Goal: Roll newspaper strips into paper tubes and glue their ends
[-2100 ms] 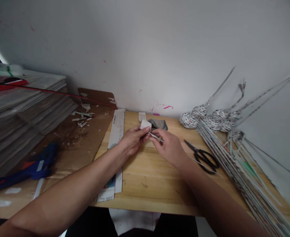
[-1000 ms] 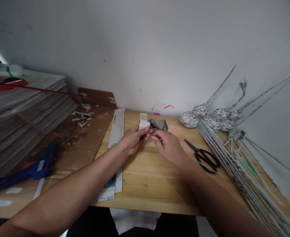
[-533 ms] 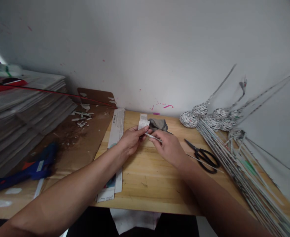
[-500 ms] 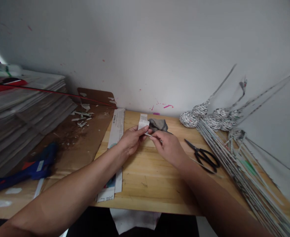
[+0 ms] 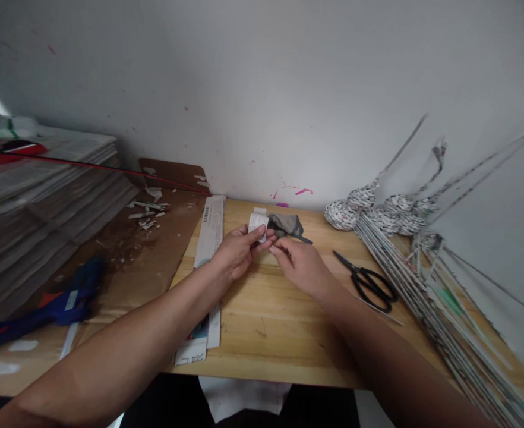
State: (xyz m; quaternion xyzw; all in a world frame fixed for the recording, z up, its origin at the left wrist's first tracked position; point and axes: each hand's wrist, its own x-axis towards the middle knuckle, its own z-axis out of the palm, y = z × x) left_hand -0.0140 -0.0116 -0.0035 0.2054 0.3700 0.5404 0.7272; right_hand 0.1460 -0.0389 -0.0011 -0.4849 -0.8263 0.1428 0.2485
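Observation:
Pinched between the thumb and fingers of my left hand (image 5: 240, 251) is a strip of printed paper (image 5: 258, 222), curled over at its top. My right hand (image 5: 298, 261) is closed at the fingertips close to the strip's lower end; what it pinches is too small to make out. Both hands are over the middle of the wooden table (image 5: 280, 333), fingertips almost touching. Just behind them lies a crumpled grey cloth (image 5: 289, 226). Flat newspaper strips (image 5: 211, 238) lie to the left of my left hand.
Black scissors (image 5: 366, 282) lie right of my right hand, beside a bundle of long paper rods (image 5: 404, 288). Woven paper balls (image 5: 342, 215) stand by the wall. On the left are a blue glue gun (image 5: 68, 304), paper scraps (image 5: 148, 214) and stacked newspapers (image 5: 43, 208).
The paper strip now curls more tightly and stands lower in my left hand. The thin piece seen between my fingertips before is now mostly hidden. My right hand has shifted only slightly.

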